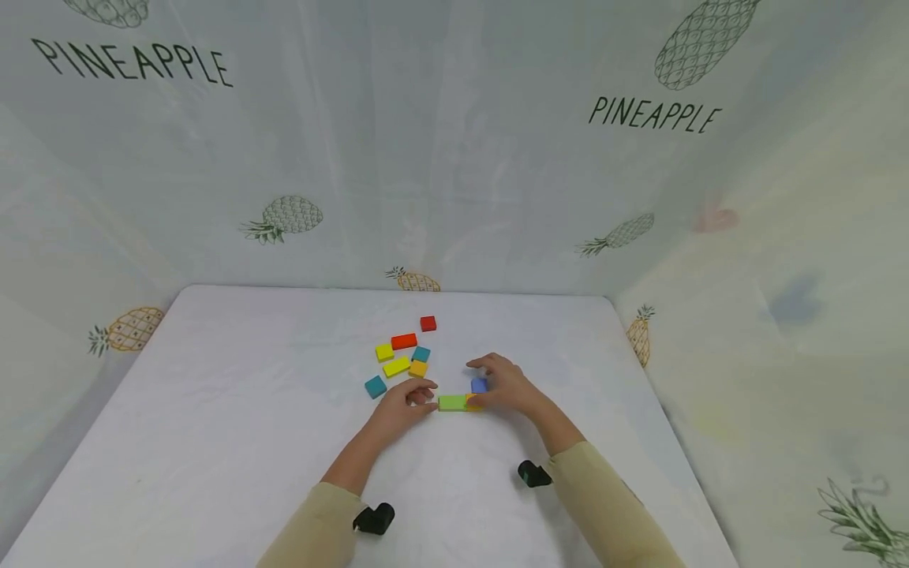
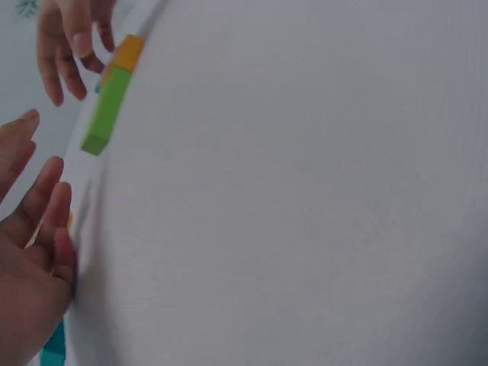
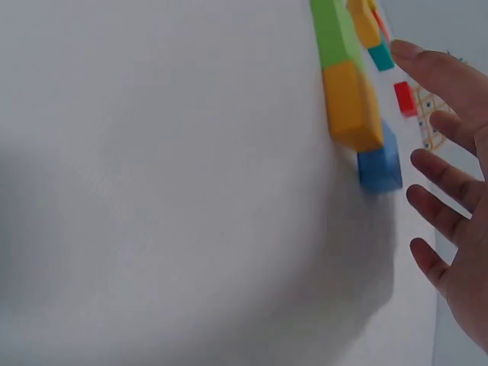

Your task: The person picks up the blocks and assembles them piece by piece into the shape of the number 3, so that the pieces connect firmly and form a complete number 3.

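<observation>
While a green block point(image 1: 450, 403) lies between, left hand point(image 1: 402, 407) and right hand point(image 1: 507, 386) have fingers apart.

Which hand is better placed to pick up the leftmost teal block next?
Probably the left hand. It looks empty and lies right beside the leftmost teal block, while the right hand is farther over, by the blue block.
</observation>
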The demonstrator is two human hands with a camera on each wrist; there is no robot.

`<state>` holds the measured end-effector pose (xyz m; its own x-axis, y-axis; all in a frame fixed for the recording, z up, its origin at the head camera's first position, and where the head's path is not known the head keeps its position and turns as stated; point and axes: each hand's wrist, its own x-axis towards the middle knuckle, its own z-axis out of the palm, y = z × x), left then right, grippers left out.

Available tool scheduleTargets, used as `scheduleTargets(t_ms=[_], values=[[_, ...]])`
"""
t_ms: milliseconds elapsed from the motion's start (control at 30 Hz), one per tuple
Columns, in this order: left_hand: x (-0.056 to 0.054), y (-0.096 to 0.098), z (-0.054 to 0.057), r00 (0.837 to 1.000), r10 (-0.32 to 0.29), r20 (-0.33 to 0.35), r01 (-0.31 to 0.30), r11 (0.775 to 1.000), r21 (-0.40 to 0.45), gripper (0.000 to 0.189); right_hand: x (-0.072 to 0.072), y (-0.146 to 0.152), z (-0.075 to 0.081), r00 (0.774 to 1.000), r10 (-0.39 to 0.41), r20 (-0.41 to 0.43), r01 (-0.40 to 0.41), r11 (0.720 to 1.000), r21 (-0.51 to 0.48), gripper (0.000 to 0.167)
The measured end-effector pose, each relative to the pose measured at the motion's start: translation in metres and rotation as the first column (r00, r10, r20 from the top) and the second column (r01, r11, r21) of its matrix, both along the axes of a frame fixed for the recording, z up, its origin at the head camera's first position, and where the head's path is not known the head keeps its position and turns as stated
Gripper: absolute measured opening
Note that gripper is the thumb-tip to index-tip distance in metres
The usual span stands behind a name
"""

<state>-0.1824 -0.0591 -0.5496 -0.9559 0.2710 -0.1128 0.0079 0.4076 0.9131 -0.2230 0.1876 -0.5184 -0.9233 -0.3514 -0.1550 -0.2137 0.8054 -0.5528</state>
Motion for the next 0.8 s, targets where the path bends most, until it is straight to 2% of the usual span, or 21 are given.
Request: scheduleTargets(t_ms=[200,467,667,800], values=[[0.009,-0.020,0.015,0.993,0.118,0.021,-0.119,0.992,0.032,0.034,-0.010,-0.024,0.003,0.999,-0.012,0.049,0.016,0.996,-0.083,0.058],[0.015,-0.042,0.020,0.982,0.189,0.012,-0.189,0.982,0.001,0.035,-0.019,-0.057,0.001,0.998,0.016,0.055,-0.010,0.995,-0.097,0.058],[0.024,-0.060,0.024,0.972,0.233,0.017,-0.233,0.972,0.001,0.035,-0.023,-0.076,0.001,0.998,0.012,0.069,-0.006,0.996,-0.086,0.057],[0.030,-0.071,0.022,0.968,0.252,0.005,-0.252,0.968,0.002,0.034,-0.028,-0.084,-0.001,0.999,0.009,0.052,-0.006,0.998,-0.064,0.055]])
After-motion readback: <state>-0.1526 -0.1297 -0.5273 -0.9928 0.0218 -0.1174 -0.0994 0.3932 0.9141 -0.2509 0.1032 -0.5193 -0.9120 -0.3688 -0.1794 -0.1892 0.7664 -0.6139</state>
